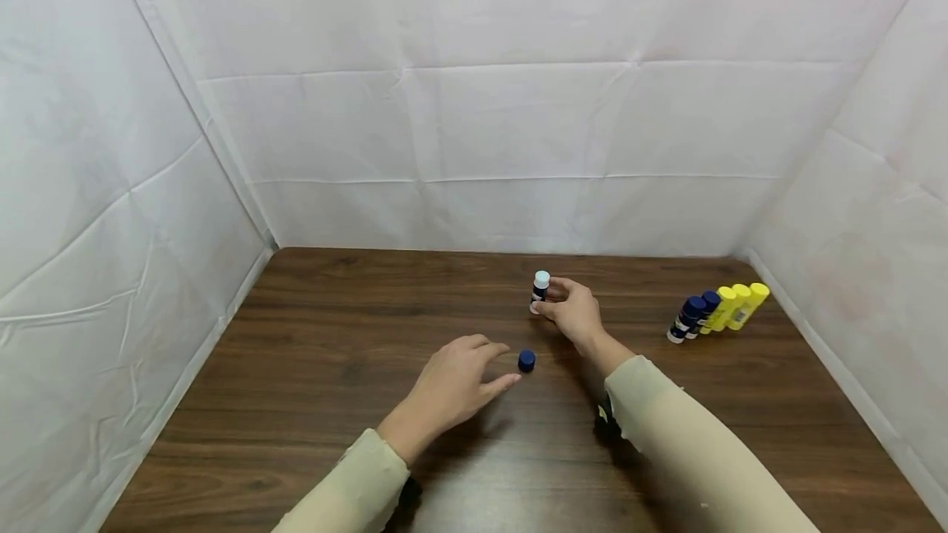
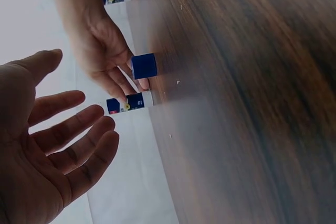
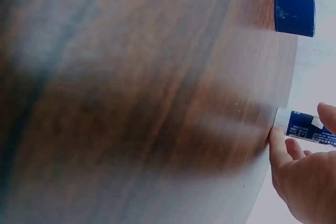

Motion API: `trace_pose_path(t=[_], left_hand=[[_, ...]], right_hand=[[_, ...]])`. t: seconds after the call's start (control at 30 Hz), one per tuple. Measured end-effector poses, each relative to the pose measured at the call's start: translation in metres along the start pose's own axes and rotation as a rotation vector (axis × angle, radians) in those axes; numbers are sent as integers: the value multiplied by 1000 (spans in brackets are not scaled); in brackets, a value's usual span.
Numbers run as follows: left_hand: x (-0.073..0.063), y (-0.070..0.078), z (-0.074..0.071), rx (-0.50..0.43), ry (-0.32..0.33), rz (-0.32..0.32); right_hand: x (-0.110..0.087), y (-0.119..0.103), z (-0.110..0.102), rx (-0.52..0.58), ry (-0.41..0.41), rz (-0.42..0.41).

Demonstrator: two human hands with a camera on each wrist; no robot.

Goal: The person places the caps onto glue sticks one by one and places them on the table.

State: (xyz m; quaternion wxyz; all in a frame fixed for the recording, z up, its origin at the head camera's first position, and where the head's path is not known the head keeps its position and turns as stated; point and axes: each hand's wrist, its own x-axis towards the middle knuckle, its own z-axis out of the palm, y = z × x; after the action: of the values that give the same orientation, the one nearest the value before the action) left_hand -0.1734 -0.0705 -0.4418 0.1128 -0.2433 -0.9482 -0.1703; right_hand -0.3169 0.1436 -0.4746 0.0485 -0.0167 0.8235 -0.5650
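Observation:
An uncapped glue stick (image 1: 541, 292), dark blue with a white top and white base, stands upright on the table toward the back. My right hand (image 1: 579, 315) holds it between thumb and fingers; in the right wrist view its white base (image 3: 282, 120) meets the tabletop. Nearer to me, a loose blue cap (image 1: 526, 361) sits on the wood. Just left of that cap is my left hand (image 1: 455, 377), thumb and fingers spread apart, holding nothing. The left wrist view shows a gap between its fingers (image 2: 86, 174) and the cap (image 2: 144, 66).
At the right of the brown wooden table (image 1: 333, 368), two blue capped glue sticks (image 1: 686, 319) stand in a row with several yellow ones (image 1: 748, 307). White cloth walls (image 1: 481, 122) enclose the table's back and both sides.

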Motion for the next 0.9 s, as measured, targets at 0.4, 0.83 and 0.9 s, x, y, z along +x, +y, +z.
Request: trace_pose_path(t=[0.4,0.83,0.9], left_hand=[[2,0,0,-11,-44,-19],[1,-1,0,-20,-54,-25],[1,-1,1,-23,-54,-27]], right_hand=[[10,0,3,56,-35,33],[8,-1,4,28,-34,42],[7,-2,4,20,-38,36]])
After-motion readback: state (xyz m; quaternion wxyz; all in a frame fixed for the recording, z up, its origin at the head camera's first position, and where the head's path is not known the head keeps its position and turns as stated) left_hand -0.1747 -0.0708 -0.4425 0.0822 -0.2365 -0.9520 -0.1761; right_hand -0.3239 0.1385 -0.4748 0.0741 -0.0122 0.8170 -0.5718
